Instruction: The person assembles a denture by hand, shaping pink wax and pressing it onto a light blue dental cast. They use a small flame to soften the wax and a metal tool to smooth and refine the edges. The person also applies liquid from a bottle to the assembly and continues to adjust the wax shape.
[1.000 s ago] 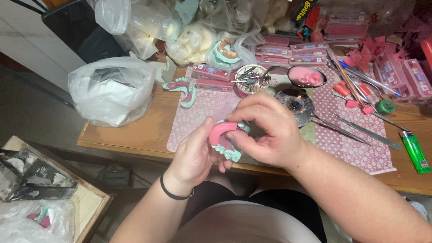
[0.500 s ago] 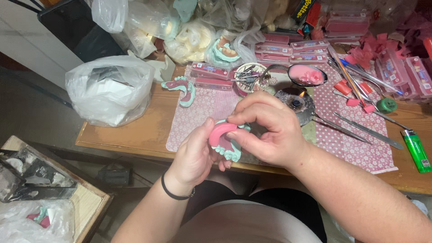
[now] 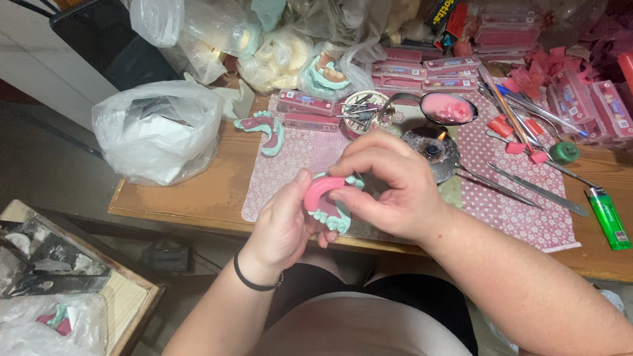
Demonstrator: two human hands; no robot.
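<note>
Both of my hands hold one small dental cast (image 3: pixel 330 204) over the front edge of the wooden table (image 3: pixel 198 191). It is a teal horseshoe-shaped model with a curved pink wax rim on top. My left hand (image 3: pixel 283 227) cups it from below and the left, thumb against the pink rim. My right hand (image 3: pixel 386 188) wraps over it from the right, fingertips pressing on the pink wax. The far side of the cast is hidden behind my right fingers.
A pink patterned mat (image 3: pixel 290 158) covers the table; another teal cast (image 3: pixel 264 128) lies on it. Behind are a tin of tools (image 3: pixel 362 112), a spoon of pink wax (image 3: pixel 448 109), a small burner (image 3: pixel 432 148), metal instruments (image 3: pixel 527 188), a green lighter (image 3: pixel 606 217), pink boxes, and a white plastic bag (image 3: pixel 158 128).
My hands have stayed in place with the cast; my right fingers have shifted slightly along the pink wax rim.
</note>
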